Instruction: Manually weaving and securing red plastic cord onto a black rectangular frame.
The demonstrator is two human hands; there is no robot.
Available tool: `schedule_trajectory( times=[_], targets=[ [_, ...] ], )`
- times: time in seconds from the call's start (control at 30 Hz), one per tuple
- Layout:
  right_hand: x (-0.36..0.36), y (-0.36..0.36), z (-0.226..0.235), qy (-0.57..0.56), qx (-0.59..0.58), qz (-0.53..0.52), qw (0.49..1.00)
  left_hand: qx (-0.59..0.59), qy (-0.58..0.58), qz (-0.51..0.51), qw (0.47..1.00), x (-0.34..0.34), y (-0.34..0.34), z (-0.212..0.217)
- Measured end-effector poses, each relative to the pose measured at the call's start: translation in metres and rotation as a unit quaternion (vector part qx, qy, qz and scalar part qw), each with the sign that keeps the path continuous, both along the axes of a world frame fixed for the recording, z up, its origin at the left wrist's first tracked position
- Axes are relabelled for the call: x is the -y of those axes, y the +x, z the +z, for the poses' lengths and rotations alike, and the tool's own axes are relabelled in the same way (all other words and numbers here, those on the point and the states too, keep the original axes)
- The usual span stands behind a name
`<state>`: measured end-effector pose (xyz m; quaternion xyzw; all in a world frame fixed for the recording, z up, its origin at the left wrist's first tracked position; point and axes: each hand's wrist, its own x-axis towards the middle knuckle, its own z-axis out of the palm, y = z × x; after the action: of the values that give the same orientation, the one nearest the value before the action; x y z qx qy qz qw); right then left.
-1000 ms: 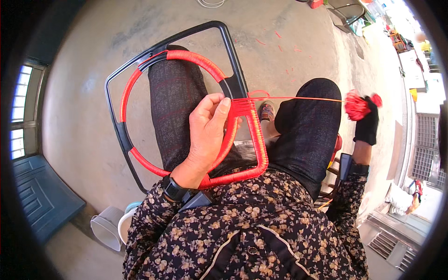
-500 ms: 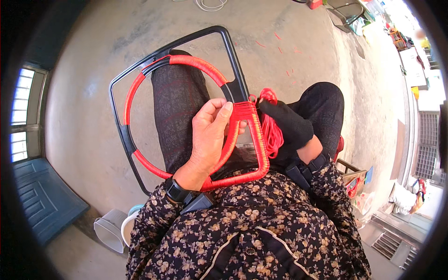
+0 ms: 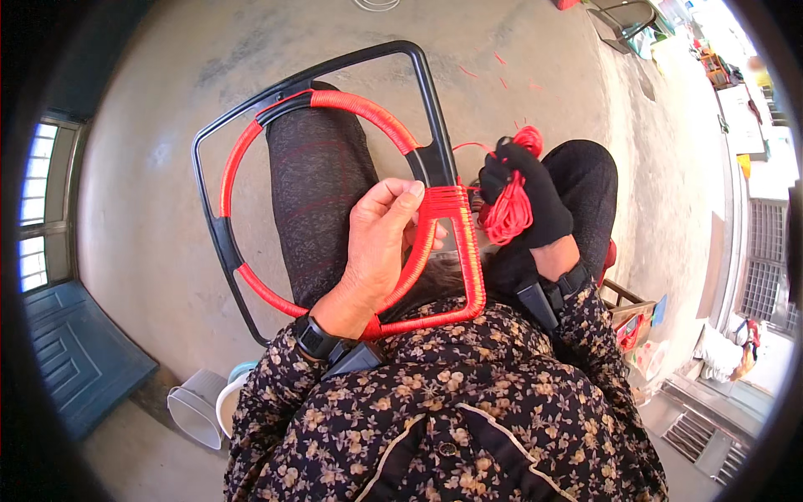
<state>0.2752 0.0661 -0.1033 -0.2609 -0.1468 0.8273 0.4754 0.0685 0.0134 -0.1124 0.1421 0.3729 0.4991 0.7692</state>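
Across my lap lies a black frame (image 3: 437, 161) with a ring inside a squarish outer bar, partly wrapped in red cord. My bare left hand (image 3: 381, 238) grips it at the wrapped joint (image 3: 443, 201), thumb on top and fingers behind. In a black glove, my right hand (image 3: 535, 192) is closed round a bundle of red cord (image 3: 508, 213), off to the right of the frame. A strand of cord runs from the bundle to the frame beside the joint. Parts of the ring and outer bar stay bare black.
Short red cord scraps (image 3: 468, 72) lie on the concrete floor. A grey bin (image 3: 198, 410) stands at the lower left, near a blue panelled door (image 3: 84, 360). To the right is a wooden crate (image 3: 623, 314) with red stuff in it.
My right hand has moved away from the frame, to the right and slightly up, carrying the cord bundle and drawing out a strand. My left hand keeps its grip on the frame.
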Motion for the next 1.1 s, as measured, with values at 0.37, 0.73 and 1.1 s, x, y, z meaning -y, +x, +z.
schedule_trajectory(
  times=[0.37, 0.73, 1.1],
  targets=[
    [0.012, -0.023, 0.017, 0.051, 0.503, 0.136, 0.852, -0.018, 0.002, -0.014, 1.000, 0.003, -0.002, -0.005],
    [0.033, -0.021, 0.036, 0.072, 0.546, 0.134, 0.824, -0.050, 0.037, -0.076, 0.995, 0.012, -0.003, -0.009],
    [0.044, 0.003, 0.003, 0.009, 0.325, 0.034, 0.945, -0.053, 0.036, -0.062, 0.996, 0.003, 0.007, -0.008]
  ],
)
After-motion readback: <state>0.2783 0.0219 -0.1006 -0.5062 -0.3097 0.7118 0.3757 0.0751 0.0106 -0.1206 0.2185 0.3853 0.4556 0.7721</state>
